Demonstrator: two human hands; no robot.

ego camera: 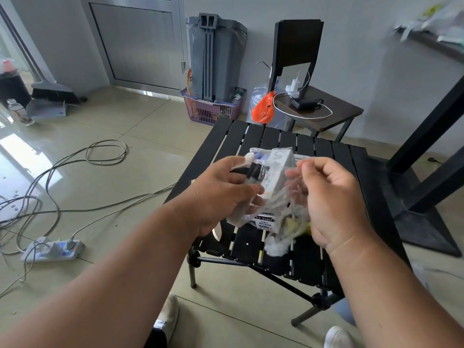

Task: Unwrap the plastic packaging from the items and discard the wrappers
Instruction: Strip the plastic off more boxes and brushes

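both hands [221,194] [334,204] pinching a crinkly clear wrapper [291,197] round a "20PCS" pack [273,177], over black slatted table [326,156], power strip [54,249] floor-left

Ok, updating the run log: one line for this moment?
step: unwrapping | left hand: grips boxed item | right hand: pinches clear plastic wrapper | place: above slatted table

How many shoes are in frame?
2. One white shoe at the bottom edge, below the left forearm; the other white shoe at the bottom right of centre, under the right forearm. Both partly cut off.
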